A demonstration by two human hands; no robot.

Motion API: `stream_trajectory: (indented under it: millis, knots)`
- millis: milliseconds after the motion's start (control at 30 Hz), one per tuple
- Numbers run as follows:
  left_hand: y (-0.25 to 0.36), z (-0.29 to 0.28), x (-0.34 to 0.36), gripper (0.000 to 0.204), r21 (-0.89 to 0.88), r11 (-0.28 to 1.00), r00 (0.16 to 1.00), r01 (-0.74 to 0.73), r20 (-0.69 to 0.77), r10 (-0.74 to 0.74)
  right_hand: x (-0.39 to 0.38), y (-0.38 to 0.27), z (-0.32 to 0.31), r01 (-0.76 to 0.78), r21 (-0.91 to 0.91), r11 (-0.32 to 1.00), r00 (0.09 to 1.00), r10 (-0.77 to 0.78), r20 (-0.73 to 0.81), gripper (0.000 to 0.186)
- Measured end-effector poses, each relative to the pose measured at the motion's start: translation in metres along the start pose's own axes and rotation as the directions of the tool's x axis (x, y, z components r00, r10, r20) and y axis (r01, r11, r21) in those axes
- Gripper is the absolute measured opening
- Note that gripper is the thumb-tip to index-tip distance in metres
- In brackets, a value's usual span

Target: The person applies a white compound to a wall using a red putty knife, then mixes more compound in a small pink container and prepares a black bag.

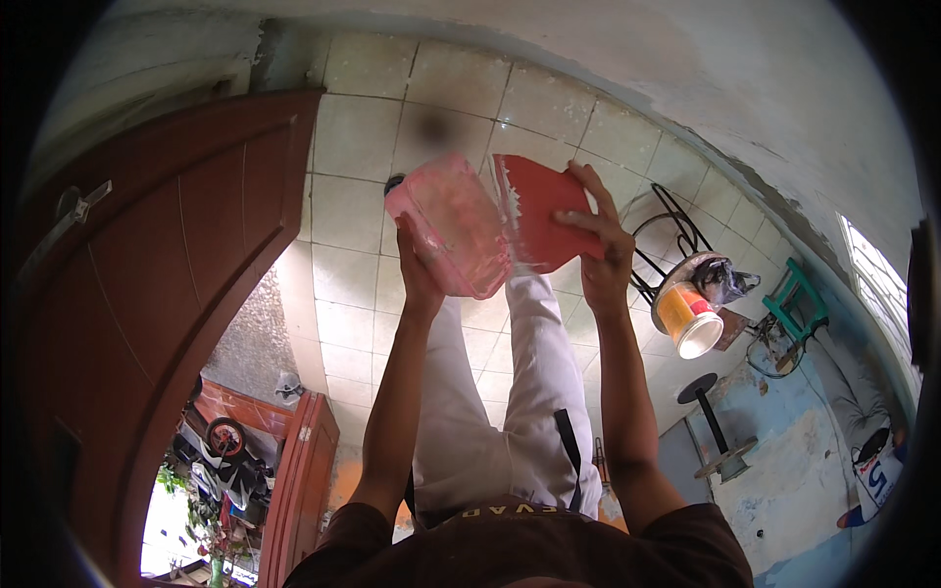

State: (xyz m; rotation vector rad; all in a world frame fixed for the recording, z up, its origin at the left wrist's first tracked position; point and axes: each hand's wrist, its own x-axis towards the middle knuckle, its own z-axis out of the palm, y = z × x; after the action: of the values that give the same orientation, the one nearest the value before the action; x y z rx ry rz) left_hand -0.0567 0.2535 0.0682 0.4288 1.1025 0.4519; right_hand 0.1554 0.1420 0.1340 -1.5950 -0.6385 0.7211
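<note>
In front of me, above the tiled floor, my left hand (420,272) is closed on the near left side of a pink, see-through plastic tub (456,220). Pale smears show inside the tub. To its right, my right hand (606,245) grips a thin red flat scraper sheet (541,208) by its right side, fingers spread over the face. Ragged whitish residue runs along the sheet's left edge, which is close to the tub's right rim; whether the two touch I cannot tell.
Right of me, a round stool (676,279) bears a yellow-orange bucket (686,318) and a dark plastic bag (720,279). Beyond stands a green stool (799,299). A brown door (186,255) swings in at left, with a motorbike (227,446) past the doorway. A wall (686,59) borders the far side.
</note>
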Motion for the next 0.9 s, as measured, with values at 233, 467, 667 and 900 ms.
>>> stream_trajectory:
  millis: [233,467,667,900]
  knots:
    - [-0.051,-0.037,0.004,0.074,-0.158,0.978,0.989,0.132,-0.048,-0.141,0.004,0.111,-0.004,-0.373,0.802,0.467,0.785,0.619,0.005,0.017]
    - [-0.085,-0.111,0.024,0.078,-0.092,0.958,0.959,0.271,-0.057,-0.276,0.095,0.305,0.027,-0.055,0.972,0.228,0.839,0.539,-0.079,0.027]
    - [-0.068,-0.167,0.058,0.079,0.020,0.952,0.951,0.305,-0.066,-0.303,0.226,0.333,0.063,0.276,0.955,0.109,0.932,0.213,-0.293,0.034]
    - [-0.037,-0.195,0.083,0.079,0.068,0.957,0.959,0.284,-0.004,-0.284,0.252,0.433,0.073,0.369,0.906,0.208,0.743,0.519,-0.422,0.030]
